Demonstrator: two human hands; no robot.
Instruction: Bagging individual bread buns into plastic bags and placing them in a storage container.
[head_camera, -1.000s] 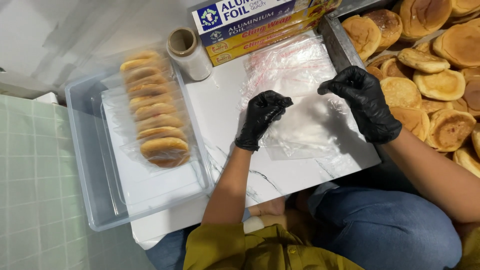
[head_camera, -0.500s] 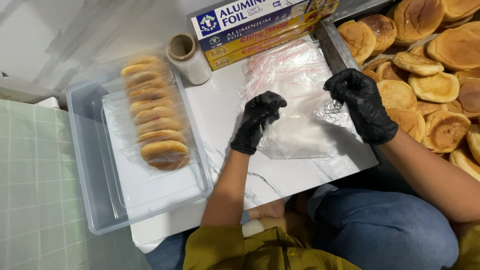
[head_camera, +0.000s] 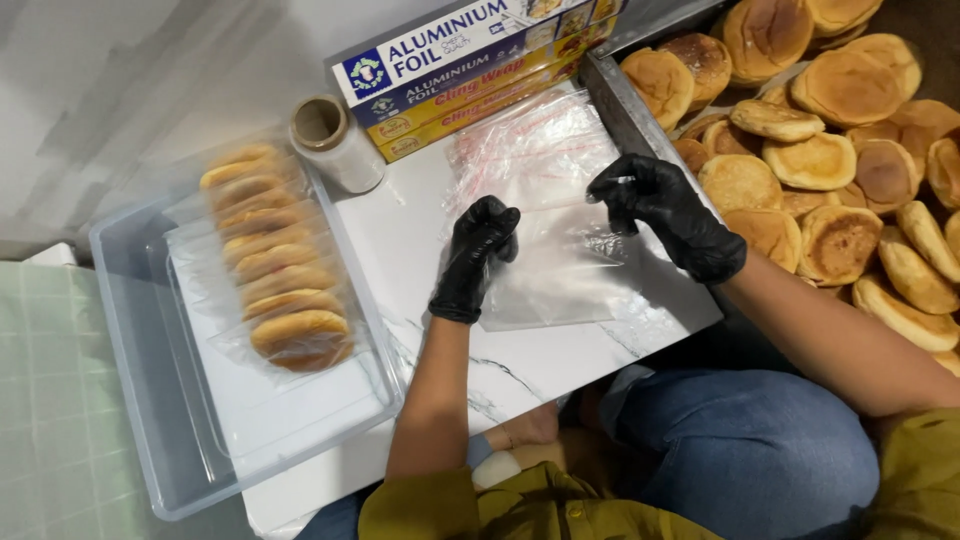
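Here the clear, flat plastic zip bag (head_camera: 560, 270) lies on the white marble-patterned board (head_camera: 420, 230), directly between the two black-gloved hands. The left hand (head_camera: 480, 250) is clenched on the bag's left edge, fingers curled under so the fingertips are hidden; the right hand (head_camera: 665, 215) pinches the bag's upper right edge between thumb and forefingers. The bag's long axis runs roughly away from the person, toward a stack of more clear bags with red zip strips (head_camera: 530, 150) lying just beyond it. Both hands are on the bag, so neither is nearer.

To the right, beyond a grey metal tray rim (head_camera: 625, 110), lie many loose round golden-brown buns (head_camera: 840, 160), close to the right hand. To the left sits a clear rectangular plastic tub (head_camera: 130, 400) holding a wrapped row of similar buns (head_camera: 275, 270). A roll of clear film (head_camera: 335, 140) and long blue and yellow boxes (head_camera: 460, 65) stand at the board's far edge.

Whether the bag's mouth is open is hard to make out; the plastic is transparent and possibly two layers overlap there.
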